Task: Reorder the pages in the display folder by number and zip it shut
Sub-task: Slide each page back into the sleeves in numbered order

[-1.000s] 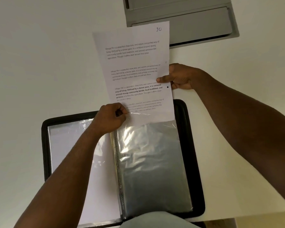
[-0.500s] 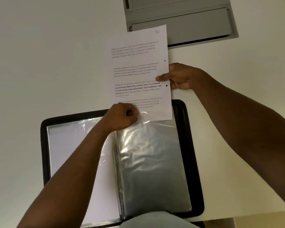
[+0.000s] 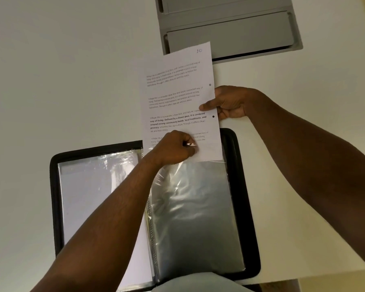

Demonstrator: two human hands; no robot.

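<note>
Page [image 3: 178, 95] marked 10 stands partly in the clear sleeve [image 3: 196, 213] on the right side of the open display folder [image 3: 243, 207], which lies on the white surface [image 3: 51, 81]. Left hand [image 3: 173, 149] pinches the sleeve's top edge, holding its mouth open; right hand [image 3: 230, 103] pinches the page's right margin. Sliding it well likely means keeping the sheet flat and parallel to the sleeve sides, so a bottom corner does not snag the film.
</note>
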